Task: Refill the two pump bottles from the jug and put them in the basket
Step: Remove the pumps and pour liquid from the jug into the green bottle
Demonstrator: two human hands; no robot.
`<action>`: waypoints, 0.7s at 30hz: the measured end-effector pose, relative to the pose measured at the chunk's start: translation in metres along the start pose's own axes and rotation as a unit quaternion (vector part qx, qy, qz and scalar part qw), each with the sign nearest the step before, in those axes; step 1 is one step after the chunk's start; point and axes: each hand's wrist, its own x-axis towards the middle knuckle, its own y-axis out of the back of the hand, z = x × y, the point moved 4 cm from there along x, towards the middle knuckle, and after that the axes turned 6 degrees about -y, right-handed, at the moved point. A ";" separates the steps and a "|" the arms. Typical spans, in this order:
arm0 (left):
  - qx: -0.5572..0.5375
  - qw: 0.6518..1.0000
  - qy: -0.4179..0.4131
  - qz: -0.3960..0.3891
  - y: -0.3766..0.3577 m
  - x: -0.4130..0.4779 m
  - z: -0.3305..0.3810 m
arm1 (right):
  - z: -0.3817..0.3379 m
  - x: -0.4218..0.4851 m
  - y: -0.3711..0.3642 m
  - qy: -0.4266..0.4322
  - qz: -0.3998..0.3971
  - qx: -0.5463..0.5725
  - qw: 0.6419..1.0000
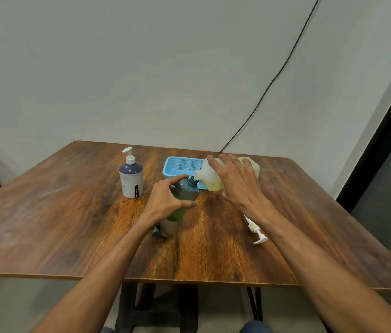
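Observation:
My left hand [165,200] grips a tinted blue-green bottle [186,191] with its pump off, tilted toward the jug. It holds some green liquid at its lower end. My right hand [235,181] holds the translucent white jug [210,176], tipped so that its spout sits close to the bottle's open neck. A white and dark blue pump bottle [131,176] stands upright to the left with its pump on. The blue mesh basket [180,164] sits behind the bottle and jug. A loose white pump [257,231] lies on the table by my right forearm.
A small dark cap or pump piece [158,233] lies on the wooden table [69,212] under my left wrist. A black cable [273,78] runs down the wall behind the table. A dark frame stands at the far right.

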 end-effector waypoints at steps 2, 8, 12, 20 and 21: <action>0.000 1.000 0.001 0.000 0.000 0.000 -0.001 | 0.000 0.000 0.000 0.000 -0.002 0.000 1.000; 0.001 1.000 0.004 -0.003 0.000 0.001 0.000 | 0.000 0.000 0.002 0.001 0.000 0.000 1.000; 0.000 1.000 0.005 -0.005 0.000 0.000 0.001 | -0.001 0.000 0.002 0.002 0.000 -0.001 1.000; 0.001 1.000 0.008 -0.009 -0.001 0.000 0.002 | 0.000 0.000 0.002 0.002 -0.001 -0.005 1.000; 0.000 1.000 0.009 -0.010 -0.001 0.000 0.002 | 0.000 0.000 0.003 0.002 0.001 -0.007 1.000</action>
